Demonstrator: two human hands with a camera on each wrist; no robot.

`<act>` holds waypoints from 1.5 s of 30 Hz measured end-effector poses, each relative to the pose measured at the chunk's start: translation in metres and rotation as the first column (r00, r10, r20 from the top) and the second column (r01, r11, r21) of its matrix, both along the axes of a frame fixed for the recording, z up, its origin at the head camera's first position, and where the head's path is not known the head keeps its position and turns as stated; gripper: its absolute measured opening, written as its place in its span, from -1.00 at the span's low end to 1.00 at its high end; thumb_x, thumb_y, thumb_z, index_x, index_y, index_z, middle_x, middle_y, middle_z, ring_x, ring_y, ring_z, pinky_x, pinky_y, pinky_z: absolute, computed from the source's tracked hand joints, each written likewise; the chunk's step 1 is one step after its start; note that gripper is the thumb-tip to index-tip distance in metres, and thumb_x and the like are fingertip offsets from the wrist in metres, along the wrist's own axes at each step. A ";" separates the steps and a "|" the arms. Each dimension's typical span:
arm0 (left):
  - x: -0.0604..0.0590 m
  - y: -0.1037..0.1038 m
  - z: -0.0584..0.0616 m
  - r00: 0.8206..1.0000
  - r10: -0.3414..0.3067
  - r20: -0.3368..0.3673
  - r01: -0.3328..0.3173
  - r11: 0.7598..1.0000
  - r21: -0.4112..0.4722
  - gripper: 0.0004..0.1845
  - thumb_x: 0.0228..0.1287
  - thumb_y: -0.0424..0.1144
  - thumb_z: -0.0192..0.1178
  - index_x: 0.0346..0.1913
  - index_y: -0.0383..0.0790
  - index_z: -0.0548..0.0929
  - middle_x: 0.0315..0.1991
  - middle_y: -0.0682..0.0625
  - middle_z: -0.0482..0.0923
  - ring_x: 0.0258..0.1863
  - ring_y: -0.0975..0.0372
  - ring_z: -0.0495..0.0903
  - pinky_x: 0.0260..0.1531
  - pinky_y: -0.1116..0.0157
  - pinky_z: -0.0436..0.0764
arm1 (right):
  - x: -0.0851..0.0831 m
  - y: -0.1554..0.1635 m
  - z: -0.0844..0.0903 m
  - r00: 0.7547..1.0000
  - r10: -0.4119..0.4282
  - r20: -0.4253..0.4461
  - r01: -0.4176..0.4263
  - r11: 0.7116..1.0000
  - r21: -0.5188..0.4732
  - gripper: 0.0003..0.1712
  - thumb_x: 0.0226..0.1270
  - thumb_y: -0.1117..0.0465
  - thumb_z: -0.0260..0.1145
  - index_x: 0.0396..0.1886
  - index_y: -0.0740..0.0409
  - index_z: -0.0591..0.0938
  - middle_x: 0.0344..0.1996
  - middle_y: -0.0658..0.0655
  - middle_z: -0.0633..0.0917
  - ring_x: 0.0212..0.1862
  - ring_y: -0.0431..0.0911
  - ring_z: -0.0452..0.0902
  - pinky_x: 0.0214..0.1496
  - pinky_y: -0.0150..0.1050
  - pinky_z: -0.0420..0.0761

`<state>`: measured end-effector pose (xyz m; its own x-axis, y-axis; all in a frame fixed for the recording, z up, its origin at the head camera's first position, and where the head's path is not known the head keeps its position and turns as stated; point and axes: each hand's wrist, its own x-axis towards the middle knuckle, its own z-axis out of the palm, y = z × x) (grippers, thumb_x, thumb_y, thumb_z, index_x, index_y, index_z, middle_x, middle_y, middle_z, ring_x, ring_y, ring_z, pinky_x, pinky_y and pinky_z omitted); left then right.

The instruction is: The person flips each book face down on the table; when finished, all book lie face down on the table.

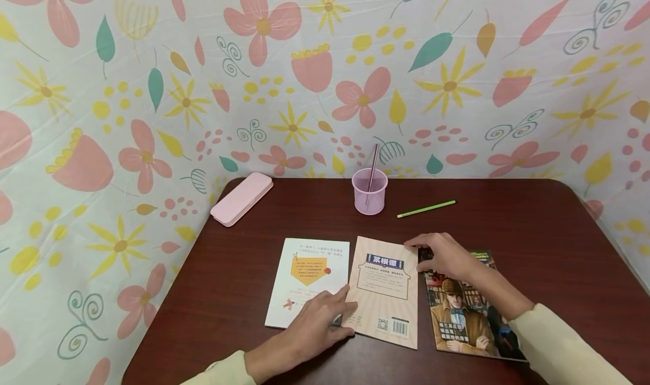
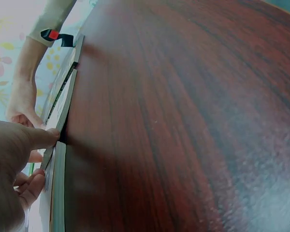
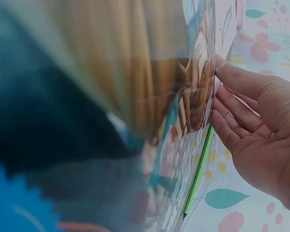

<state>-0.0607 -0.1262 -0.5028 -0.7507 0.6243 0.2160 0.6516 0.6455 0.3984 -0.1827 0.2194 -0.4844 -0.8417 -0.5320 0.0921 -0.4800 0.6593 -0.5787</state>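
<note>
A beige paperback book (image 1: 383, 300) lies back cover up on the dark wooden table, between a white book (image 1: 310, 278) on the left and a magazine with a person in a brown coat on its cover (image 1: 457, 317) on the right. My left hand (image 1: 317, 323) grips the beige book at its lower left corner; in the left wrist view its thumb (image 2: 43, 138) meets the book's edge. With bent fingers, my right hand (image 1: 444, 255) holds the upper right corner, over the magazine's top edge. The fingertips' contact there is partly hidden.
A pink pencil case (image 1: 242, 198) lies at the back left. Near the back edge stands a lilac cup (image 1: 369, 198) with a slim purple pen or pencil (image 1: 373, 167). A green pencil (image 1: 426, 209) lies to its right. Floral cloth (image 1: 325, 80) hangs behind and beside the table.
</note>
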 end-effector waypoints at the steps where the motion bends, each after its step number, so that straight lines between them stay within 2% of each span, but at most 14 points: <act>1: 0.000 0.000 -0.001 1.000 0.003 -0.004 -0.003 1.000 0.005 -0.48 0.22 -0.06 0.61 0.23 -0.10 0.78 0.45 -0.23 0.50 0.01 0.28 0.65 -0.05 0.34 0.68 | 0.000 0.000 0.000 1.000 -0.004 0.005 0.004 1.000 -0.001 -0.44 0.15 0.37 0.66 0.18 0.31 0.74 0.00 0.21 0.79 0.02 0.14 0.71 -0.08 -0.01 0.76; 8: 0.003 0.002 -0.004 0.999 -0.005 -0.042 0.005 1.000 0.003 -0.50 0.21 0.00 0.61 0.19 -0.05 0.80 0.43 -0.17 0.53 -0.02 0.32 0.62 -0.10 0.43 0.63 | -0.001 0.001 0.002 1.000 -0.004 0.029 0.004 1.000 0.015 -0.45 0.16 0.42 0.63 0.20 0.31 0.74 0.02 0.22 0.78 0.05 0.15 0.69 -0.03 0.01 0.75; 15: 0.005 0.004 -0.007 0.992 -0.020 -0.128 0.015 0.999 -0.042 -0.53 0.16 0.08 0.62 0.09 0.00 0.84 0.39 -0.13 0.59 -0.13 0.35 0.56 -0.19 0.52 0.54 | -0.001 0.002 0.004 0.999 0.005 0.041 -0.006 1.000 0.017 -0.44 0.18 0.43 0.61 0.21 0.32 0.72 0.07 0.25 0.77 0.10 0.20 0.69 0.02 0.06 0.75; 24: 0.003 0.002 -0.008 0.987 -0.029 -0.157 0.018 0.997 -0.070 -0.48 0.16 0.14 0.61 0.12 0.00 0.81 0.38 -0.09 0.60 -0.11 0.33 0.55 -0.22 0.56 0.50 | -0.002 0.002 0.003 0.999 0.021 0.034 -0.021 1.000 0.021 -0.45 0.20 0.43 0.60 0.22 0.31 0.72 0.08 0.26 0.78 0.10 0.19 0.71 0.00 0.03 0.76; 30: 0.002 0.002 -0.008 0.987 -0.028 -0.157 0.015 0.997 -0.080 -0.42 0.17 0.18 0.59 0.16 -0.04 0.78 0.37 -0.07 0.61 -0.06 0.30 0.58 -0.16 0.51 0.56 | -0.001 0.001 0.003 0.999 0.029 0.042 -0.029 0.999 0.015 -0.44 0.22 0.45 0.58 0.25 0.34 0.70 0.10 0.29 0.77 0.10 0.20 0.72 -0.06 -0.02 0.77; 36: 0.002 0.002 -0.009 0.988 -0.006 -0.152 -0.005 0.997 -0.071 -0.30 0.15 0.18 0.60 0.25 -0.15 0.72 0.36 -0.05 0.61 0.00 0.29 0.61 -0.03 0.42 0.63 | 0.000 0.001 0.003 0.999 0.025 0.038 -0.026 1.000 0.010 -0.44 0.22 0.44 0.59 0.24 0.34 0.71 0.10 0.29 0.77 0.12 0.22 0.70 0.00 0.04 0.76; 45: 0.003 0.002 -0.011 0.999 0.028 -0.045 -0.030 0.998 -0.046 -0.18 0.14 0.18 0.60 0.35 -0.23 0.63 0.38 -0.03 0.56 0.07 0.28 0.57 0.02 0.42 0.61 | -0.001 0.002 0.001 0.999 0.020 0.034 -0.021 1.000 0.011 -0.44 0.21 0.41 0.60 0.24 0.32 0.71 0.10 0.28 0.77 0.13 0.23 0.70 0.03 0.06 0.76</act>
<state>-0.0581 -0.1237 -0.5137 -0.7591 0.6125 0.2206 0.6485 0.6819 0.3382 -0.1836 0.2211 -0.4829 -0.8331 -0.5501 0.0578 -0.4740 0.6563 -0.5871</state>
